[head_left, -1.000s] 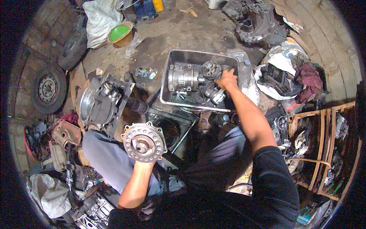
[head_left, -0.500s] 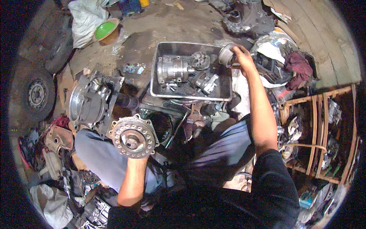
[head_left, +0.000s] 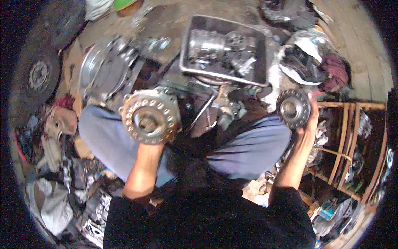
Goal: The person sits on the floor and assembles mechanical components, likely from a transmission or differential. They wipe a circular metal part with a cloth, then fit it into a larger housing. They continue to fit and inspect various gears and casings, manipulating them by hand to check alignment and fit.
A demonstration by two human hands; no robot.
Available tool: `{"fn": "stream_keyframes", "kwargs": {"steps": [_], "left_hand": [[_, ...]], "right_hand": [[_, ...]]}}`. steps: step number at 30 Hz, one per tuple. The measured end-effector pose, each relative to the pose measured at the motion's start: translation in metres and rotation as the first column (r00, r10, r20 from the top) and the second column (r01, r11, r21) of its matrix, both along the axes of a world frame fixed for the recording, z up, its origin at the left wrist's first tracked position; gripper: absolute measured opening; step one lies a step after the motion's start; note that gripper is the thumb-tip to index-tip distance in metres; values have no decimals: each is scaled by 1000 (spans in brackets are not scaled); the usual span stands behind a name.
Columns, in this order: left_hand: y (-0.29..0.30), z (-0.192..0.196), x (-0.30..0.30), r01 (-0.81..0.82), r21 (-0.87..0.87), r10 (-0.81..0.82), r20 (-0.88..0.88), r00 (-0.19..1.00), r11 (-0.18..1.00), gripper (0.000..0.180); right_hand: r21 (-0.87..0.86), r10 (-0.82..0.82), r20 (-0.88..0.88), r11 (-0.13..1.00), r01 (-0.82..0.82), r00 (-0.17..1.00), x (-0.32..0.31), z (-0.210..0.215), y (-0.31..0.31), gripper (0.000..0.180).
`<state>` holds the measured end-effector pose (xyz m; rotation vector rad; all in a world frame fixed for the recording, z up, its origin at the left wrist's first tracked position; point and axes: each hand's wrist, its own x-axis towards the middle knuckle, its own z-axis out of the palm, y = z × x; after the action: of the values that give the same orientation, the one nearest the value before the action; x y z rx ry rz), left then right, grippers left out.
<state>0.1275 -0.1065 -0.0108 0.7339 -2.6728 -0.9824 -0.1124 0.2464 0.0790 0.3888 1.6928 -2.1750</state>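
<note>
In front of my left knee, my left hand (head_left: pixel 150 149) supports a round metal housing (head_left: pixel 149 118) from beneath. The housing has a ring of holes, a raised centre and a lobed rim; it hides most of my fingers. By my right knee, my right hand (head_left: pixel 311 114) grips a dark round gear-like part (head_left: pixel 293 108) by its right side. That part has small holes around its face and a central bore. Ahead of me stands a grey metal tray (head_left: pixel 224 78) with a ribbed metal cylinder (head_left: pixel 206 43), a small round toothed part (head_left: pixel 235 40) and other blurred metal parts inside.
A large open metal casing (head_left: pixel 101 70) lies to the left of the tray. Tyres (head_left: pixel 39 74) stand at the far left. Wooden racks (head_left: pixel 344 141) holding parts are on the right, near a dark red cloth (head_left: pixel 335 74). Scrap and a pale sack (head_left: pixel 49 205) crowd the lower left.
My right hand has moved from the tray's right edge back to my right knee. Its pale ring-shaped part appears left in the tray; a dark gear-like part is in it now. The view shifted.
</note>
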Motion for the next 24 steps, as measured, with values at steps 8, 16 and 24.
{"fn": "stream_keyframes", "kwargs": {"steps": [8, 16, 24], "left_hand": [[-13, -19, 31, 127, 945, 565, -285, 775, 302, 37], [-12, -40, 87, 444, 876, 749, -166, 641, -186, 37], [-15, -47, 104, 499, 828, 744, -160, 649, -257, 37]], "right_hand": [[285, 735, 162, 603, -745, 658, 94, -147, -152, 64], [783, 289, 127, 558, -275, 949, 100, -280, -170, 63], [606, -136, 192, 796, -8, 972, 53, -333, -164, 54]]}}
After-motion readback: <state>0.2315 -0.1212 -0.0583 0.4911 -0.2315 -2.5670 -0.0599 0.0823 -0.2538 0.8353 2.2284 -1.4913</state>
